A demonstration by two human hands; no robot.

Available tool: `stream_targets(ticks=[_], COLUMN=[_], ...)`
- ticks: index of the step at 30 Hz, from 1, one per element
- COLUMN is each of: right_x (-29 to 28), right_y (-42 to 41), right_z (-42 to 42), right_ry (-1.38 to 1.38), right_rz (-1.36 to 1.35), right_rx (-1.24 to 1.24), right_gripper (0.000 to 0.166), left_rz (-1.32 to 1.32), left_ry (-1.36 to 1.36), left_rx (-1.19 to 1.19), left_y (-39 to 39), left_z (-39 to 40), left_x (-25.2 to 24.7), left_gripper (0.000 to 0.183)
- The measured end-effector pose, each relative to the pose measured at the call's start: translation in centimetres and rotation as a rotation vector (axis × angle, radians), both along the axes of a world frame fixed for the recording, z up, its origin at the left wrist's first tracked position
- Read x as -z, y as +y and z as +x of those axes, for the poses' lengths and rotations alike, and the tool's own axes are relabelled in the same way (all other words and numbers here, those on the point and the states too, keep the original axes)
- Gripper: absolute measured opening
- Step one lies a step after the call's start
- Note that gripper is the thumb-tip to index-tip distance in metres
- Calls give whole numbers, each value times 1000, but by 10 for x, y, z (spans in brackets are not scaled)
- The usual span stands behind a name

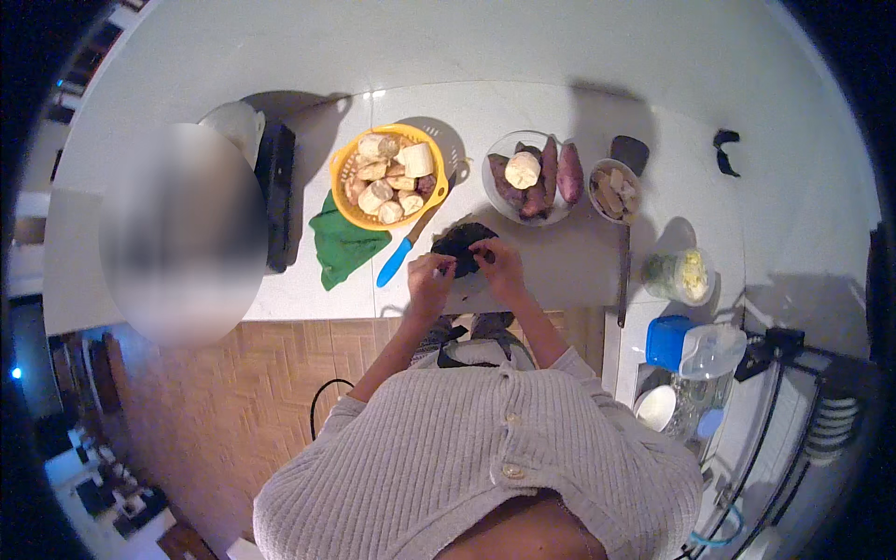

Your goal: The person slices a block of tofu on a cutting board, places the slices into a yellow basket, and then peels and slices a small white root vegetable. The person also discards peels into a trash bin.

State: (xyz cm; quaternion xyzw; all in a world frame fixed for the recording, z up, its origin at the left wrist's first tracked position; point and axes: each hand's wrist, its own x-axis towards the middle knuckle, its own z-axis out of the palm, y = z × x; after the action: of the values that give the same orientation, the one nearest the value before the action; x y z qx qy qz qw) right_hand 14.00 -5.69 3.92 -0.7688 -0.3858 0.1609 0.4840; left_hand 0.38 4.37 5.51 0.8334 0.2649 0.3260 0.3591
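Observation:
Both my hands are at a crumpled black bag (462,241), probably plastic, close to the counter's front edge. My left hand (428,281) pinches its near left side with thumb and fingers. At its right side, my right hand (501,267) pinches the dark material too. The fingertips partly hide the grip. Just left of the bag lies a knife (394,263) with a blue handle, its blade pointing away toward a yellow colander (337,171). Chunks of peeled, pale root vegetable (376,197) fill the colander.
A green cloth (344,245) lies below the colander. A clear bowl (495,203) holds purple sweet potatoes (551,168) and one pale chunk (522,171). Right are a long-handled ladle (623,280) with brown pieces, a jar (693,274) and a dish rack (777,343). A black stove (281,196) stands left.

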Motion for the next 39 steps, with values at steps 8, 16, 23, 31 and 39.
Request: stream_targets(ticks=[8, 16, 23, 31, 39], right_x=[-6, -5, -29, 36, 49], right_y=[13, 27, 36, 48, 60], right_z=[47, 54, 51, 44, 41], right_ry=[-33, -208, -269, 193, 804], right_rz=[44, -141, -219, 119, -49], right_rx=[-239, -378, -496, -280, 33], right_gripper=[24, 19, 20, 14, 24], left_rz=[35, 74, -218, -825, -603], left_ry=[354, 269, 45, -99, 94], left_rx=[-238, -147, -33, 243, 388], left_y=[-25, -13, 3, 23, 38], left_z=[39, 49, 38, 28, 17], left_x=[6, 18, 33, 42, 28], left_gripper=[25, 20, 19, 13, 8])
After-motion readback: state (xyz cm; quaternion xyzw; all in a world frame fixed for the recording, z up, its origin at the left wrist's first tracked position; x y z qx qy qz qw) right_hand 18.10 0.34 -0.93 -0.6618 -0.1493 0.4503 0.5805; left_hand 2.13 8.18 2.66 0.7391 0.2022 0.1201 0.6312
